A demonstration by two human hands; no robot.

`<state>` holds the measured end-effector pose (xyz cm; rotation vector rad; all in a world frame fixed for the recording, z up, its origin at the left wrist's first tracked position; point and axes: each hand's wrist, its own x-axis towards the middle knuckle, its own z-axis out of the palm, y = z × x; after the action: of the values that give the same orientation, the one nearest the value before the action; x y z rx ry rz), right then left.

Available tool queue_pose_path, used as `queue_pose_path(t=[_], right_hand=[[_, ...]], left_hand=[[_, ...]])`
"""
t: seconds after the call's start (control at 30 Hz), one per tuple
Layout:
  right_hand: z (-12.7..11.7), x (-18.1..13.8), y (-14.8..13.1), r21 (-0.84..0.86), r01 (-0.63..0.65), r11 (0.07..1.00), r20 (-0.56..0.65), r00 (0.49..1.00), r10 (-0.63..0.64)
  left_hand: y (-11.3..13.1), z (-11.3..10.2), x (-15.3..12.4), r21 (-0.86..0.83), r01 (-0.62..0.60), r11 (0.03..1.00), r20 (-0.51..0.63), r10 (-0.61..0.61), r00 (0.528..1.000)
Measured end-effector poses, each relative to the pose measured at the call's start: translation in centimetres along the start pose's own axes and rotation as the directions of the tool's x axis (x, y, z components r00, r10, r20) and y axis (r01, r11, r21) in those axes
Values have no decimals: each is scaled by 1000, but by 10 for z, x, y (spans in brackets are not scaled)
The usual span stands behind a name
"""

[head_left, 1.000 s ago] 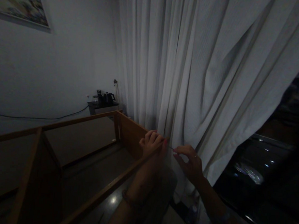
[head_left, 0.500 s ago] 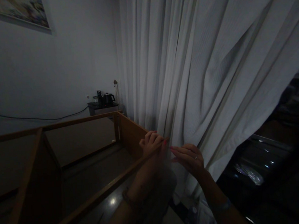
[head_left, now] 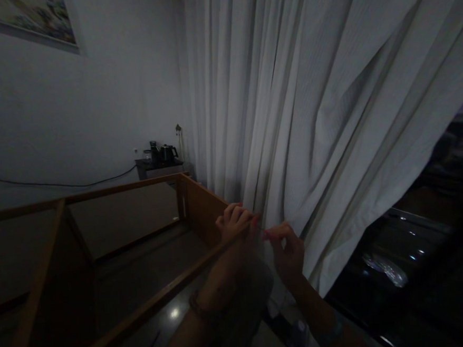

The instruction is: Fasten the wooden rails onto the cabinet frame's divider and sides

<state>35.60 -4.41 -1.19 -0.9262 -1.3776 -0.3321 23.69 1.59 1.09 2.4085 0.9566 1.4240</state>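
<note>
My left hand (head_left: 235, 226) is closed over the near right corner of a brown wooden shelf frame (head_left: 176, 286), its fingers curled across the top edge. Just to the right of that corner is my right hand (head_left: 288, 249). Its thumb and index fingertips are pinched together in a loop, pointing at the corner. Whatever is between them, if anything, is too small and dark to make out. Behind both hands hangs a white curtain (head_left: 269, 139).
An upright wooden divider (head_left: 59, 259) splits the frame. Beyond it, a small cabinet (head_left: 156, 171) holds a black kettle (head_left: 169, 153). A cable (head_left: 58, 184) runs along the wall. Dark glossy surfaces (head_left: 403, 241) lie at the right, with unclear items on the floor below.
My right hand has turned and drawn in slightly left, its fingers going from stretched out to a curled pinch. My left hand and the frame have stayed put.
</note>
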Motion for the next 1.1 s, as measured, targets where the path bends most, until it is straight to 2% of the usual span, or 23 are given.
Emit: queue_pose_path(t=[0.1, 0.17, 0.37, 0.5, 0.57, 0.7, 0.83, 0.93, 1.1], right_hand=[[0, -3, 3, 81, -122, 989, 51, 992, 118], [-3, -3, 7, 109, -152, 982, 90, 986, 142], [-20, 2, 16, 112, 24, 993, 241, 969, -50], [-22, 3, 14, 34, 29, 999, 229, 973, -36], [-19, 2, 11, 17, -27, 999, 209, 978, 23], [-9, 3, -1, 97, -194, 976, 130, 975, 181], [-6, 1, -1, 180, -228, 957, 132, 970, 206], [-13, -2, 11, 110, -140, 984, 166, 979, 121], [-29, 8, 28, -75, 133, 988, 190, 975, -117]], left_hand=[[0, -1, 1, -9, 12, 1000, 34, -12, 999], [0, -2, 1, -22, 10, 1000, 42, -9, 999], [2, -5, 1, -21, -12, 1000, 24, 12, 1000], [2, -2, 0, -12, -48, 999, -3, 48, 999], [2, -1, 0, -14, -25, 1000, 0, 25, 1000], [3, -1, 1, -13, 18, 1000, 10, -18, 1000], [2, -1, 2, -11, 2, 1000, 6, -2, 1000], [0, -1, 2, -14, -25, 1000, 6, 25, 1000], [2, -2, 1, -22, 3, 1000, 9, -3, 1000]])
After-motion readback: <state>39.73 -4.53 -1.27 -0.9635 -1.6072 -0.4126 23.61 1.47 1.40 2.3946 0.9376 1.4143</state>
